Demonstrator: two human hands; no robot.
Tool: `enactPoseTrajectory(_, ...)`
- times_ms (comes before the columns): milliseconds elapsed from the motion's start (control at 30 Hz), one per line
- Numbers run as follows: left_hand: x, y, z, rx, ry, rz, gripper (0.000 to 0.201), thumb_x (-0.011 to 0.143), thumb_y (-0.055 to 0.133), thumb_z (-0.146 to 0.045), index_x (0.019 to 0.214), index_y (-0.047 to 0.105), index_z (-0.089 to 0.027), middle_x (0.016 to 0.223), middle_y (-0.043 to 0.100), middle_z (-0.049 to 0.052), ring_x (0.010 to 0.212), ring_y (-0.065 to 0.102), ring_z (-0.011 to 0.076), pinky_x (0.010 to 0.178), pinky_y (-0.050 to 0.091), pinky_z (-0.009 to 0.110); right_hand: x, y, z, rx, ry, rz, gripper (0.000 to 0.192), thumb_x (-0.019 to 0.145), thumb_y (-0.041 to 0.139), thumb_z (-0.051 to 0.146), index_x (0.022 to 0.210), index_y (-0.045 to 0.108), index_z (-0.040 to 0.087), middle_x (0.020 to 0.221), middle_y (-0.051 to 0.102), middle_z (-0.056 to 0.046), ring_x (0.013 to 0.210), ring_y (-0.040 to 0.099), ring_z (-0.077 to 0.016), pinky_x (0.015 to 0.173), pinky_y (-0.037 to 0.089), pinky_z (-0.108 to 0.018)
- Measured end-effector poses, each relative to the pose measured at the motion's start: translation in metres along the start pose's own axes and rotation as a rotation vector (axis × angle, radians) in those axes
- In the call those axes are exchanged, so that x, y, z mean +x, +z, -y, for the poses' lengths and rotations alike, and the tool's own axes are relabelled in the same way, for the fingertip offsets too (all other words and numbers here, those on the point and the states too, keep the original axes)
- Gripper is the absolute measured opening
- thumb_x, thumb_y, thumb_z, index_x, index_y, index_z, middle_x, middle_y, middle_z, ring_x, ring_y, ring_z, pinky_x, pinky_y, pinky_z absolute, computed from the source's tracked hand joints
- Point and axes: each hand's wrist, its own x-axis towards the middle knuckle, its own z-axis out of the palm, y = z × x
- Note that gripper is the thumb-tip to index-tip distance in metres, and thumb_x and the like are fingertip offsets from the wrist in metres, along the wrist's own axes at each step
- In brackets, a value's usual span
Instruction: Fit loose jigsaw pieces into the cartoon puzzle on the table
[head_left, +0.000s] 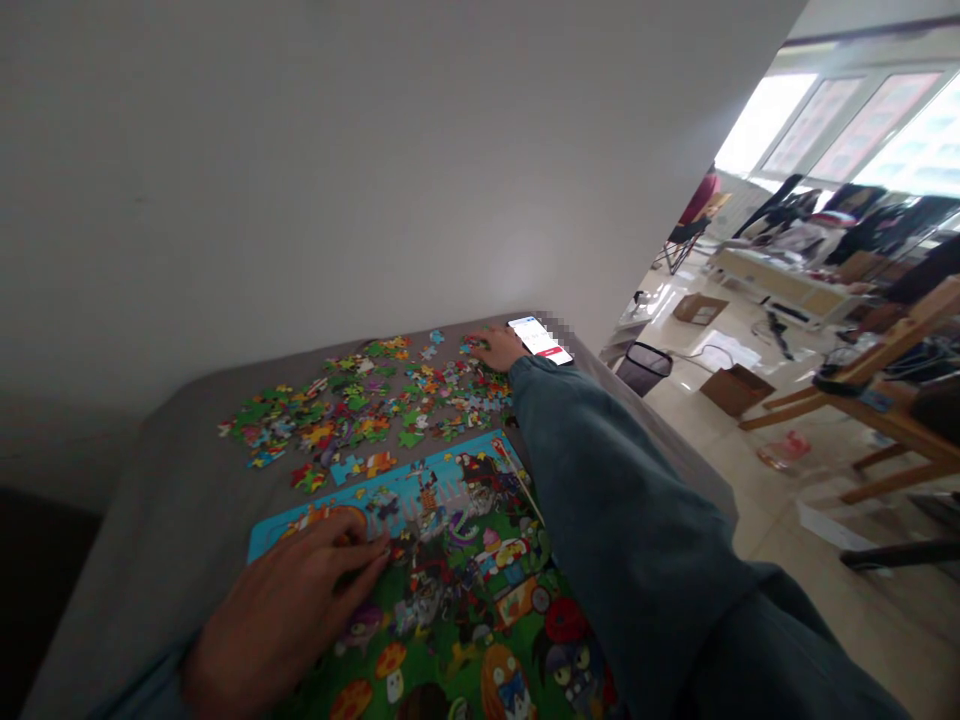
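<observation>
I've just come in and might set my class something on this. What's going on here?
Someone is busy with a colourful jigsaw board on a grey-covered table. The left hand is at the board's far left part; whether it grips a piece is unclear. The right hand is among the loose pieces spread beyond the board, beside a lit phone.

one head-worn view: scene shot from above the table (pixel 176 500), aimed forward and down toward the wall (pixel 375 180). puzzle board (pixel 450 590) and left hand (pixel 300 585) caught close, right hand (pixel 496 348) farther out; floor (pixel 694 435) and windows (pixel 814 125) taken in, slanted, at right.
</observation>
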Motion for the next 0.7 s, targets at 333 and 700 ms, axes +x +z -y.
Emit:
enactPoseTrajectory(333,0.0,0.002,0.014,-0.034,-0.024,0.059,0.058,0.105,0.036,-0.07,0.102,0.086,-0.039,0.105,0.077,0.004,0.096,0.075,0.0244,0.083,0.061,0.038,-0.018,-0.027,0.026,0.148,-0.144,-0.017,0.02,0.105,0.061,0.025,0.113,0.077,0.015,0.114,0.077,-0.011,0.105,0.068,-0.0211,0.095,0.053,-0.035)
enactPoseTrajectory(700,0.0,0.009,0.022,-0.091,0.05,0.06,0.047,0.105,0.047,-0.066,0.111,0.084,-0.038,0.108,0.074,0.004,0.097,0.072,0.0234,0.083,0.059,0.038,-0.175,0.0,0.072,0.57,-0.642,0.628,0.013,0.097,0.074,0.021,0.107,0.082,0.017,0.086,0.077,-0.001,0.071,0.061,-0.0111,0.068,0.045,-0.025)
